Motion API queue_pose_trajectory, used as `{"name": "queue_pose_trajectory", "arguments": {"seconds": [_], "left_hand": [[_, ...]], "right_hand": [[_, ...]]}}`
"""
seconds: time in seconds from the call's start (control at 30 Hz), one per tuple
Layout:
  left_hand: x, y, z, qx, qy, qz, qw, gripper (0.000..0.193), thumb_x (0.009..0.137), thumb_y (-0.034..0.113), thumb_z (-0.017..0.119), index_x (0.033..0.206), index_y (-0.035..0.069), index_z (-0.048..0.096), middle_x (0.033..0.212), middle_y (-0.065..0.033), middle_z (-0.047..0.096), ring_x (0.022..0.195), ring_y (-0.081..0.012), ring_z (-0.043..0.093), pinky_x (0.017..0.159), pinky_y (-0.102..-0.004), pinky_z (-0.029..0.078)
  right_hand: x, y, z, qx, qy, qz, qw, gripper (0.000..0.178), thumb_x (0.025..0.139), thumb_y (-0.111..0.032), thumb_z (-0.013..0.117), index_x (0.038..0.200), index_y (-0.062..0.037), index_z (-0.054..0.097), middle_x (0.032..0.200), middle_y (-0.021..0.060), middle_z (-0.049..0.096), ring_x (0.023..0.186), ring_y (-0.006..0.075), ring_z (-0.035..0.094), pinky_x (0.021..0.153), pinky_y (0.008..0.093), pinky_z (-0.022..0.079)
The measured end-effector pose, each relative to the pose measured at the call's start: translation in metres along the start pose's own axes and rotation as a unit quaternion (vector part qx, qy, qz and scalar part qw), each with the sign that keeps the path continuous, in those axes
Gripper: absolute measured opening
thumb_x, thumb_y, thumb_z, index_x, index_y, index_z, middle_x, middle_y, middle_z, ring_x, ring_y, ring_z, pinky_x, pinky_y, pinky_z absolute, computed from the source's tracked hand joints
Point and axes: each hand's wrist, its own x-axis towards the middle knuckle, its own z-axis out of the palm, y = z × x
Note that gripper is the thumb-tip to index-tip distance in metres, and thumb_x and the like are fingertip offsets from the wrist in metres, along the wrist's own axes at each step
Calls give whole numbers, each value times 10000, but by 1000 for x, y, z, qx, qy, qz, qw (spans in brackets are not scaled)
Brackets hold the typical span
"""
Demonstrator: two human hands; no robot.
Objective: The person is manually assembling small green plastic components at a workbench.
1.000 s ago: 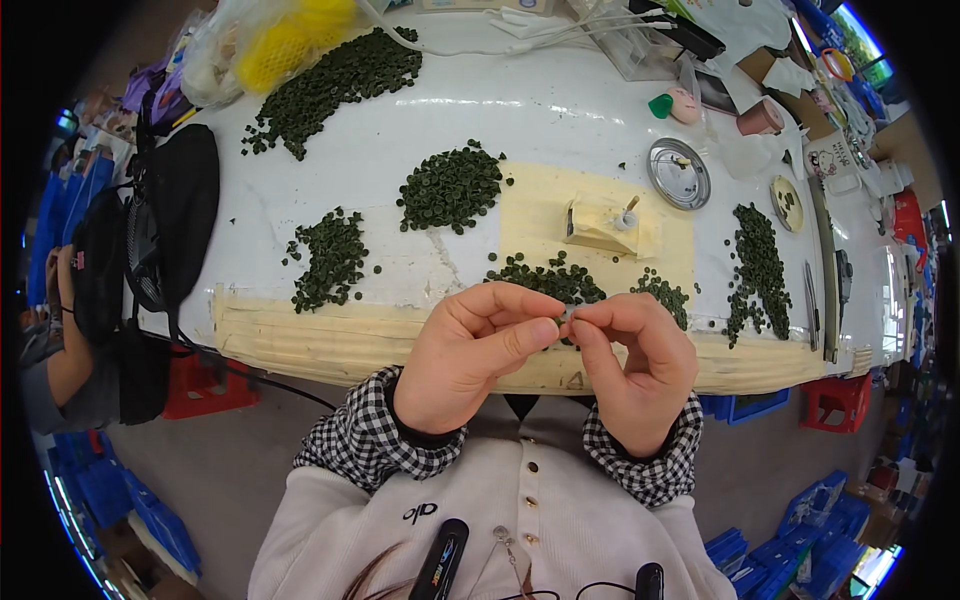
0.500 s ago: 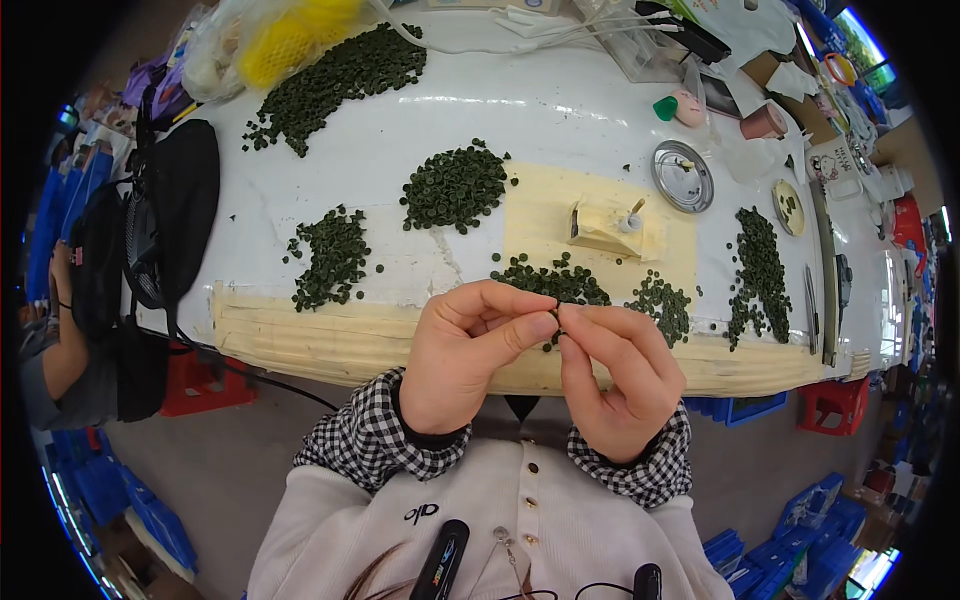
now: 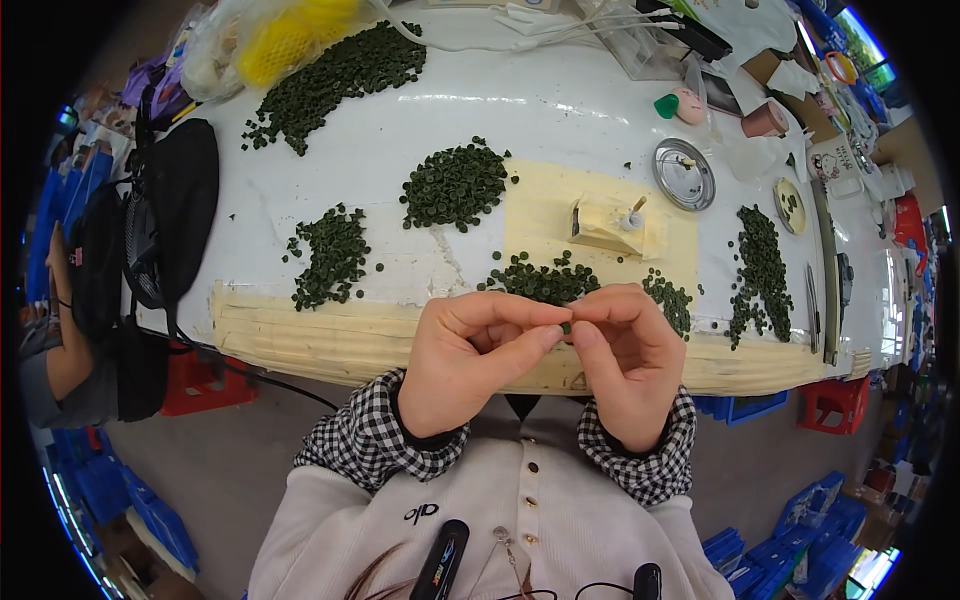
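My left hand [image 3: 465, 352] pinches a small dark green round piece [image 3: 566, 328] between thumb and forefinger. Against it, fingertip to fingertip, my right hand [image 3: 632, 355] is closed in a pinch too; the piece is mostly covered by the fingers. Just beyond my hands lies a small pile of dark green round pieces [image 3: 540, 280], partly hidden by them. A looser scatter of flat green pieces [image 3: 668, 300] lies beside my right hand. Farther off, a taped block [image 3: 605, 228] with a short upright peg stands on a yellowish sheet [image 3: 540, 190].
More green heaps lie at the left [image 3: 332, 258], centre [image 3: 455, 187], far left [image 3: 340, 80] and right [image 3: 760, 275]. A round metal dish [image 3: 684, 175] and a small cream plate [image 3: 789, 206] sit to the right. A black bag [image 3: 175, 215] stands left; a person's arm [image 3: 70, 320] shows beyond it.
My right hand has turned, its thumb rising to meet the left fingertips. The pinched piece has shifted slightly right. My left hand stays nearly in place.
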Motion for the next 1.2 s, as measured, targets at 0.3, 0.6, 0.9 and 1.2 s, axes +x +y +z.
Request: {"name": "queue_pose_trajectory", "arguments": {"seconds": [0.3, 0.6, 0.9, 1.2], "left_hand": [[0, 2, -1, 55, -7, 13, 998, 137, 807, -1, 616, 938, -4, 655, 616, 69, 528, 512, 35, 382, 452, -135, 276], [2, 0, -2, 32, -9, -2, 999, 127, 817, 10, 611, 937, -14, 646, 611, 76, 526, 504, 43, 367, 441, -133, 263], [4, 0, 4, -5, 10, 6, 1000, 112, 831, 30, 614, 923, -32, 623, 775, -6, 629, 594, 30, 472, 494, -124, 347], [2, -3, 0, 39, -3, 10, 999, 98, 835, 49, 608, 896, -24, 627, 681, 54, 578, 522, 46, 402, 443, -124, 292]], "right_hand": [[4, 0, -10, 32, -72, 31, 996, 91, 802, 56, 581, 891, 37, 576, 927, 96, 579, 837, 116, 584, 743, 225, 501], [3, 2, -7, 42, -53, 54, 996, 74, 805, 48, 586, 877, 39, 572, 912, 86, 579, 828, 117, 583, 736, 223, 498], [2, 2, -5, 3, -26, 6, 1000, 118, 797, 58, 589, 915, 46, 586, 928, 98, 575, 807, 124, 588, 716, 222, 501], [1, 1, -3, -24, -22, -14, 999, 110, 801, 67, 571, 909, 55, 587, 880, 109, 595, 749, 131, 613, 670, 216, 507]]}}
